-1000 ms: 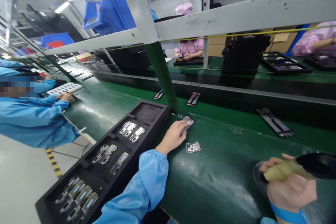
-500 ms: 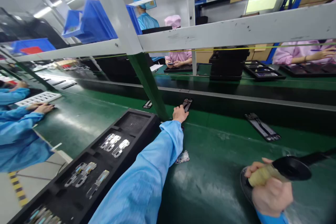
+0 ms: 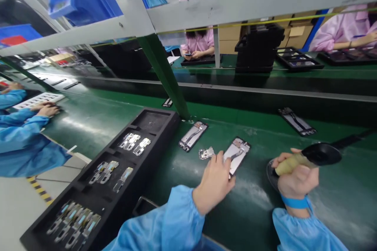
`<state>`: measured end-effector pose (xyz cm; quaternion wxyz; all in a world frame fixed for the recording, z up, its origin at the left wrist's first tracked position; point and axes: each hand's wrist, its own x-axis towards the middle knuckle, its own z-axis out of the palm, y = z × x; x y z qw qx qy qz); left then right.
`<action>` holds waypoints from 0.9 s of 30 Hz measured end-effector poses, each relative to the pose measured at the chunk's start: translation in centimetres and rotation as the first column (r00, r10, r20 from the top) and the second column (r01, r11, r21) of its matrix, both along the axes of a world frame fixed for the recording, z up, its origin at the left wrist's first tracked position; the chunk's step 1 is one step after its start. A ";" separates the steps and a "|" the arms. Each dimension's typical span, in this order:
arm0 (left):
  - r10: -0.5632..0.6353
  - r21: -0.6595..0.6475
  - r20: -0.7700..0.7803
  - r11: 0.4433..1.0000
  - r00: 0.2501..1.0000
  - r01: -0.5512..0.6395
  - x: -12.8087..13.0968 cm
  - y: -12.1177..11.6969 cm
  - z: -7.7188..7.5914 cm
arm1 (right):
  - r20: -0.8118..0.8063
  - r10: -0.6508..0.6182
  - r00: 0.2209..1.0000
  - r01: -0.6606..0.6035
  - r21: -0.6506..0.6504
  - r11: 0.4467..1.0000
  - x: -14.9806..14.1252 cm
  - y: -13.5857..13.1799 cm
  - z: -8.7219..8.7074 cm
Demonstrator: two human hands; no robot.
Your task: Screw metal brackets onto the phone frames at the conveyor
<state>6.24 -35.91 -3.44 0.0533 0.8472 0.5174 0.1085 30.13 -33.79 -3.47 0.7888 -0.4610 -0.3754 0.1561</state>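
My left hand (image 3: 216, 178) grips the near end of an opened phone frame (image 3: 238, 152), its inner side up with a flex cable across it. Just left of the fingertips lies a small metal phone bracket (image 3: 206, 153). A second phone frame (image 3: 193, 136) rests further left on the green bench. My right hand (image 3: 297, 178) is wrapped round a corded tool (image 3: 294, 162) with a yellowish wrapped handle and a wide black end; its kind is unclear. A dark rounded object (image 3: 271, 175) is partly hidden under that hand.
A long black tray (image 3: 118, 208) with several metal brackets stands on the left. More phone frames (image 3: 297, 121) lie along the back edge. A green post (image 3: 165, 74) rises behind the tray. Co-workers sit at left and across the bench.
My left hand has come back from the rear of the bench towards me, bringing a phone frame with it. My right hand still holds the corded tool. The view has tipped down.
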 end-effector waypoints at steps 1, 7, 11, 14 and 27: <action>-0.018 0.016 0.013 1.000 1.000 0.018 -0.2 -2.0 -0.4 | 0.011 -0.001 1.000 0.001 0.012 1.000 0.0 0.1 0.0; -0.220 -0.040 0.126 0.973 0.967 0.226 -0.2 -2.7 0.6 | 0.043 -0.040 0.998 0.039 0.029 0.999 -0.1 0.2 -0.2; -0.442 0.017 0.165 0.895 0.881 0.446 0.5 3.8 0.5 | 0.087 -0.058 0.995 0.056 0.025 0.998 -0.2 0.1 -0.1; -0.503 0.021 0.178 0.861 0.846 0.507 1.1 6.6 -0.8 | 0.101 -0.078 0.992 0.077 0.013 0.997 -0.4 0.0 0.1; -0.524 0.083 0.221 0.850 0.823 0.520 1.0 6.3 -2.5 | 0.100 -0.072 0.992 0.068 0.043 0.997 -0.4 -0.2 0.3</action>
